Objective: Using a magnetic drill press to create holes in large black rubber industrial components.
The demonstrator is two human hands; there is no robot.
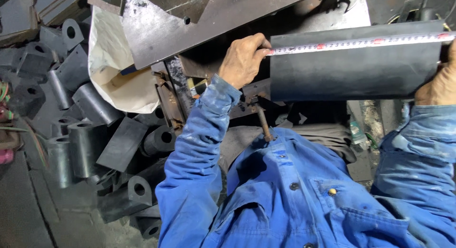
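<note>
Blue jacket (304, 195) nearest. Left hand (243, 58) pinching one tape measure (361, 42) against one black rubber block (354, 67); right hand (439, 84) gripping opposite end. One white sack (111, 62) beyond left hand, contents unclear.

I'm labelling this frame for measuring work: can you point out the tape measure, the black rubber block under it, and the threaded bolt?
tape measure (361, 42): head view, middle of the white strip.
black rubber block (354, 72): head view, centre of its dark face.
threaded bolt (264, 123): head view, mid-shaft.
</note>
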